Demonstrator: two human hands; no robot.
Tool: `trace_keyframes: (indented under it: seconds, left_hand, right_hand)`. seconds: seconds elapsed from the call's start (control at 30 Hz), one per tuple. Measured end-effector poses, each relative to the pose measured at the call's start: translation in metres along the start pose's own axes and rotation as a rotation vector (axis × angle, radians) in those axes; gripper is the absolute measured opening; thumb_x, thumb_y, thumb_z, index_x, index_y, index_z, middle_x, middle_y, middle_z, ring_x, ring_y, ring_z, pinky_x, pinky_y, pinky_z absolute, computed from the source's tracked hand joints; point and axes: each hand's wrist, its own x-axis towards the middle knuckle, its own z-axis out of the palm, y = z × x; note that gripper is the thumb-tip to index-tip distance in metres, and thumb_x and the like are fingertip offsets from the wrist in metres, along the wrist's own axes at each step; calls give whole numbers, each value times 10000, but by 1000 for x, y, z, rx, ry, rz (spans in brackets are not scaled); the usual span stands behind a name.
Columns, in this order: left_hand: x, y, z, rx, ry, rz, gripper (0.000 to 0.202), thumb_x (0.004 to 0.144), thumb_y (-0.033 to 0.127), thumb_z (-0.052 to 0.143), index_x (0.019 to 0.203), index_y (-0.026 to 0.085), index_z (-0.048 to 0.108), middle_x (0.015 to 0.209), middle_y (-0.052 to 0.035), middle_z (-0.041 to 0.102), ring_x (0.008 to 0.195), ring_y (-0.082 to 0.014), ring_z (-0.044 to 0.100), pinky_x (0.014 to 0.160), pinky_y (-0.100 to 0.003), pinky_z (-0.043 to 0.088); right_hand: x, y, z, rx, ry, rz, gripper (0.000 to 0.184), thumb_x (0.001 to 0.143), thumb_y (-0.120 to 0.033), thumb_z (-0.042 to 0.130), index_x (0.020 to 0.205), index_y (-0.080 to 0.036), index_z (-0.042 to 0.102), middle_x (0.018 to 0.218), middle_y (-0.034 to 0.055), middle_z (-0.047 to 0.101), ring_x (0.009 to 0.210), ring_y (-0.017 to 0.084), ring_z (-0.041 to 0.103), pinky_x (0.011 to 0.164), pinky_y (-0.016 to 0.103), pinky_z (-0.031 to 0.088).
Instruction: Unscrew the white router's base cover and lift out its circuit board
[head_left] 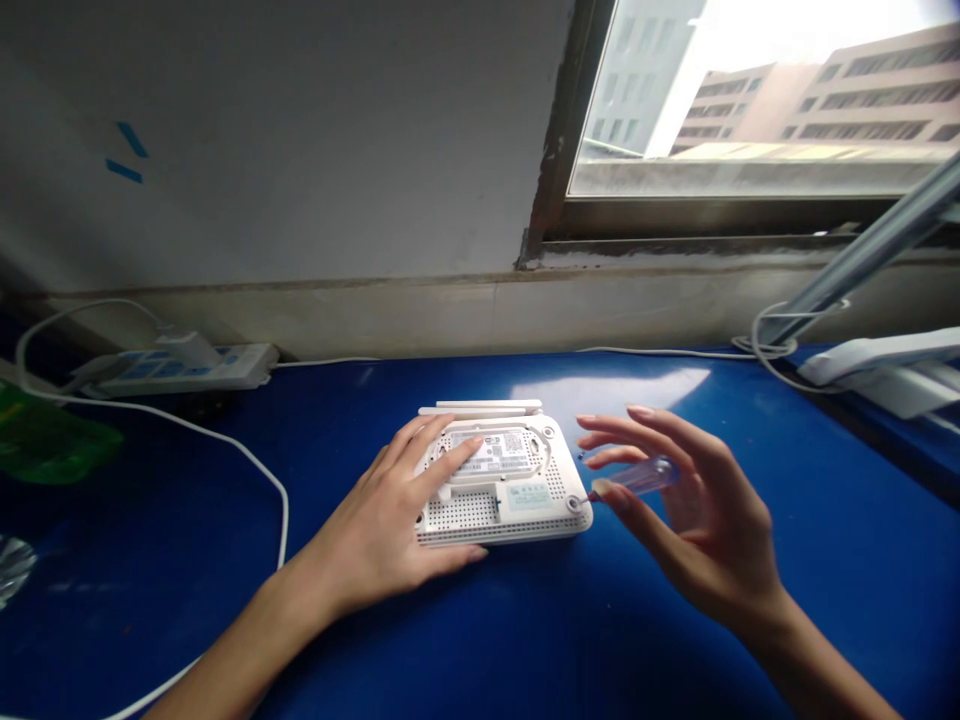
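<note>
A white router (461, 510) lies upside down on the blue table, its vent holes, labels and corner screw recesses facing up. Its antennas (487, 406) are folded along the far edge. My left hand (390, 510) grips the router's left side, fingers across the top and thumb along the near edge. In my right hand (705, 510) is a screwdriver (637, 477) with a clear handle, held loosely between thumb and fingers. Its tip points into the recess at the router's near right corner. A tiny dark piece, perhaps a screw (581, 456), lies right of the router.
A white power strip (255, 365) with a plugged-in adapter stands at the back left, its white cable (255, 465) curving down the table. A green plastic item (52, 440) is at the left edge. At right stand a metal pole (862, 250) and a white device (892, 360).
</note>
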Motion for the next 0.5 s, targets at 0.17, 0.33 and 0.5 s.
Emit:
trace_keyframes:
  seconds: [0.17,0.33,0.5]
  left_hand:
    - [0,1,-1,-11,-6,-4,943,843,537,846,1648,352,391,1733,-105,316,1601,-394,267,1280,-611,335]
    - [0,2,-1,-21,-1,-15,957,831,540,856,1649,361,393,1739,-94,312,1602,-396,270,1278,-609,344]
    - [-1,1,0,-19,11,-13,957,833,532,858,1651,367,390,1734,-92,326,1600,-401,275,1276,-615,347]
  right_hand:
    - [-1,0,1,11,-25,-8,769,909,-83,752,1565,-346,448,1365,102,729,1106,269,757,840,429,684]
    - [-4,-4,-8,24,-86,32,931,924,-388,800,1671,-365,244,1539,156,604,1322,351,657,996,548,634]
    - [-28,10,-49,-34,-10,13,582,1105,-526,359,1625,-272,424,1457,165,674,1250,370,712,897,528,671]
